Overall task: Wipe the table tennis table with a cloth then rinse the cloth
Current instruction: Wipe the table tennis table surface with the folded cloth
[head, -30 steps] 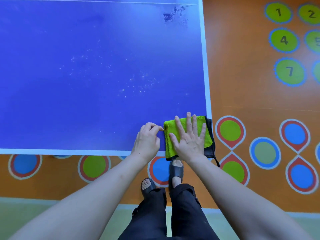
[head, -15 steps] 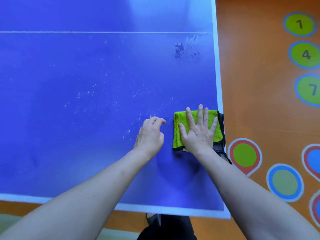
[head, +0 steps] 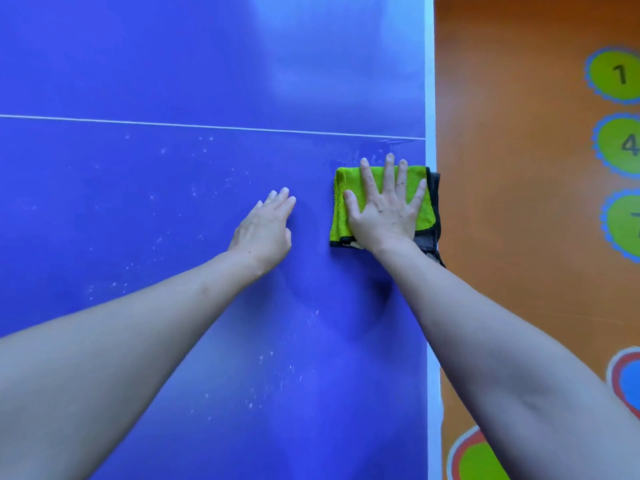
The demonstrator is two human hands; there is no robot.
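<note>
Head view, looking down along two bare forearms stretched over a glossy blue table tennis table [head: 138,209] with white edge stripe. Right hand [head: 382,209] flat, palm down, fingers straight and fanned wide, pressing on a folded lime-green terry cloth with dark grey trim and backing [head: 341,216]; fingertips reaching just past the cloth's far edge, thumb angled off to the left over the green pile. Cloth lying against the table's right edge stripe, grey backing overhanging that edge slightly, just short of the thin white line [head: 207,126] crossing the tabletop. Left hand [head: 265,230] beside the cloth on the left, apart from it, palm down on bare blue surface, fingers straight and held close together, thumb tucked alongside, holding nothing. Pale specks scattered over the tabletop left of and nearer than the cloth. Right of the table, orange floor [head: 512,202] with green numbered circles [head: 616,74], digits 1 and 4 readable
</note>
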